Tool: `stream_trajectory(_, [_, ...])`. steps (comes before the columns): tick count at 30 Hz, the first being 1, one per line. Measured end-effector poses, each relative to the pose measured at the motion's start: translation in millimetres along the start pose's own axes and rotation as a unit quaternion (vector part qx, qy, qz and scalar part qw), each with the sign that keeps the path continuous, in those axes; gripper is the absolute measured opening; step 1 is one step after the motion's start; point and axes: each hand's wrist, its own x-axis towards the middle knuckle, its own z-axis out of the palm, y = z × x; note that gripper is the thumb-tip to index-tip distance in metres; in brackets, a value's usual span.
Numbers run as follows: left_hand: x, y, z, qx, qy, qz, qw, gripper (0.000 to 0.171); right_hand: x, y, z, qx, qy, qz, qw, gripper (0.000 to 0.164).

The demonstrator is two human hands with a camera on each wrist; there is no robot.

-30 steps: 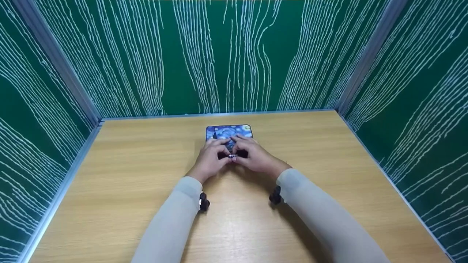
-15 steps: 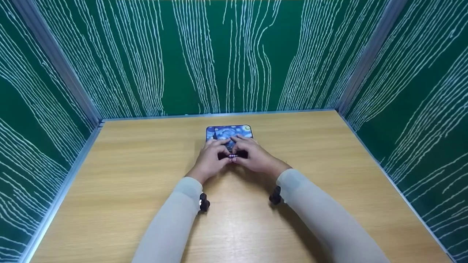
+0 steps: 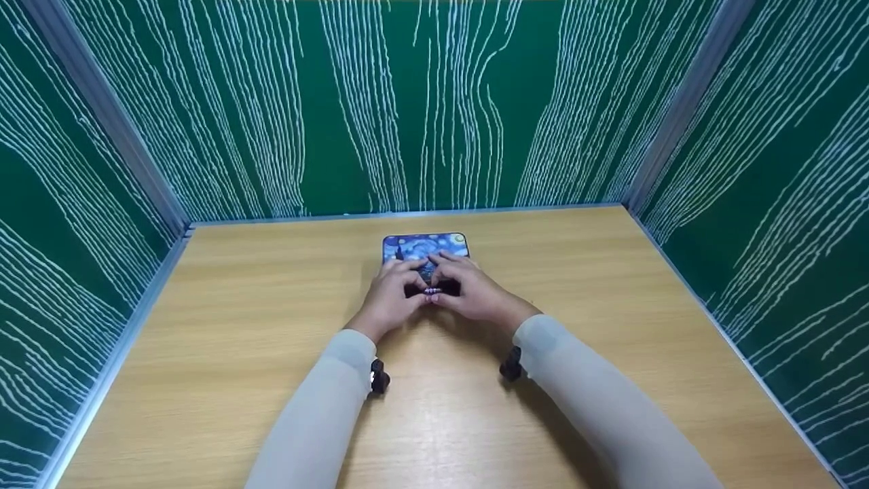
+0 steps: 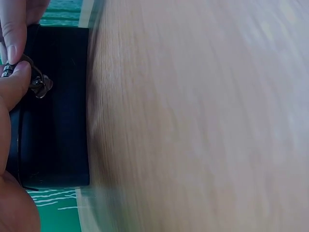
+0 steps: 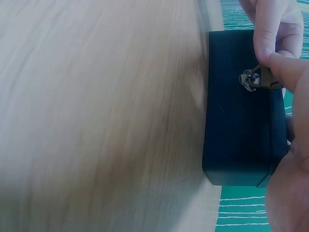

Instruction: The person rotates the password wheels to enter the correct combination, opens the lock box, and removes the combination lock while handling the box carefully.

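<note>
A box [image 3: 426, 244] with a blue swirling night-sky picture on its lid sits on the table, its front side [image 5: 239, 130] dark and plain. From a metal hasp [image 5: 248, 80] on that side hangs a small combination padlock [image 5: 268, 78]; its ridged dials [image 4: 7, 70] show in the left wrist view. My left hand [image 3: 394, 292] pinches the padlock from the left, thumb low and index finger above. My right hand [image 3: 470, 291] does the same from the right, the two thumb tips meeting. The other fingers of both hands rest over the lid.
The wooden table [image 3: 271, 326] is bounded by green walls [image 3: 339, 102] with white wavy lines, joined by grey corner posts [image 3: 669, 115]. A small black camera [image 3: 379, 377] sits on my left wrist and another black camera [image 3: 510, 364] on my right.
The padlock's small dials look slightly different between frames, as if turned a little. Hands, arms and box stay in place.
</note>
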Motion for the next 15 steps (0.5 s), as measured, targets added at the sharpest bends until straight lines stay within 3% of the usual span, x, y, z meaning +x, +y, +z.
stream_trajectory(12, [-0.4, -1.7, -0.5, -0.008, 0.009, 0.018, 0.9998, 0.008, 0.1, 0.0, 1.1, 0.005, 0.015, -0.037, 0.999, 0.011])
stream_trajectory(13, [3.6, -13.5, 4.7, -0.013, 0.011, 0.028, 0.9995, 0.010, 0.2, -0.1, 1.0, 0.005, 0.015, -0.036, 0.999, 0.011])
stream_trajectory(15, [3.5, -14.3, 4.9, -0.016, 0.013, 0.029, 0.9994, 0.009, 0.2, -0.3, 1.0, 0.004, 0.013, -0.033, 0.999, 0.012])
